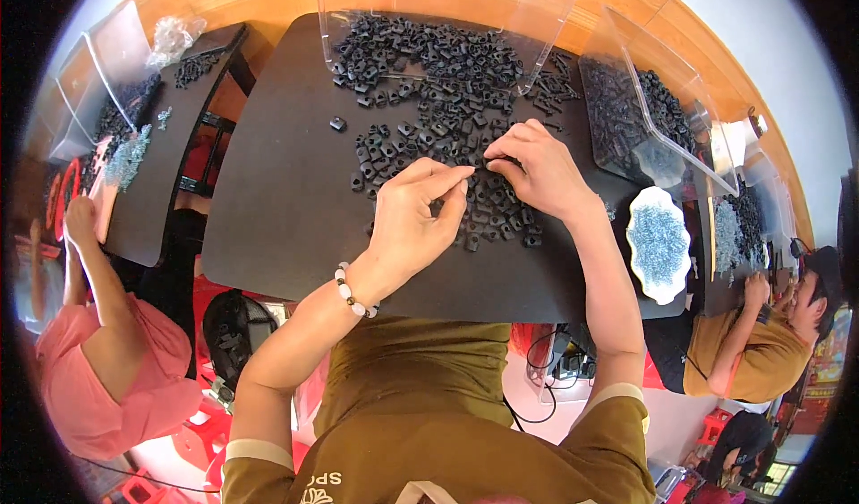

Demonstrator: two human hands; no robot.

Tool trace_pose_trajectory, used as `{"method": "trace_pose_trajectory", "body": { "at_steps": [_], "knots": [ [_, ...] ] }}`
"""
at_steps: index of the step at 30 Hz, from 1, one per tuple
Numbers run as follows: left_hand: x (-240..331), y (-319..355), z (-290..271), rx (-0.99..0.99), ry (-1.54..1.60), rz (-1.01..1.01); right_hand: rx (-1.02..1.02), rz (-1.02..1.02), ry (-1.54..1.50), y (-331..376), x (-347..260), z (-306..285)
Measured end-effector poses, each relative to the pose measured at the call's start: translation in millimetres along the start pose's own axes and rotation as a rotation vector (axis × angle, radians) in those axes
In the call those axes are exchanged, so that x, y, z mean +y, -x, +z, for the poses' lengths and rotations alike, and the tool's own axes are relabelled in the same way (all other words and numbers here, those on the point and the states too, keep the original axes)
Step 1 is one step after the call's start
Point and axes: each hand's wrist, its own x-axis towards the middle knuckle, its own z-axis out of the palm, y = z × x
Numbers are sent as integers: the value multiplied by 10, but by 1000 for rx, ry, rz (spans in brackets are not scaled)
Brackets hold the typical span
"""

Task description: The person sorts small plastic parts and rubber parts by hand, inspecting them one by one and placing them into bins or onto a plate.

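While both hands meet over the middle of the black table (268, 191), the work looks to be in full swing rather than near its end. The left hand (413, 222) has thumb and forefinger pinched together, and the right hand (535, 168) pinches likewise just beside it; each seems to close on one of the small black parts (429, 83), though the fingers hide what lies between them, so I cannot tell for sure. These parts lie in a loose heap that spreads from under the hands back to a clear bin (447, 3) tipped open at the far edge, and a single one (337, 123) sits apart to the left. To the right stands a white dish (658, 244) of tiny bluish pieces, well apart from the hands, and beyond it a clear tray (644, 110) full of more dark parts. Judging from the size of the heap, a great deal remains to be handled; what is already finished cannot be picked out, since done and undone parts look alike from here. Two other people work at the neighbouring tables on either side.
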Motion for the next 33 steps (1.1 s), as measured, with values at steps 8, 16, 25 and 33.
{"method": "trace_pose_trajectory", "body": {
  "at_steps": [8,16,25,33],
  "knots": [
    [31,-3,-13,-27,19,-58,-15,32,-100,-6,-30,-15],
    [32,-8,-17,-14,25,-51,17,14,-192,-17,-23,-56],
    [-32,-15,5,4,404,-254,95,256,-918,-58,-330,82],
    [-96,-42,34,35,533,-267,28,301,-1113,-53,-434,21]
  ]
}}
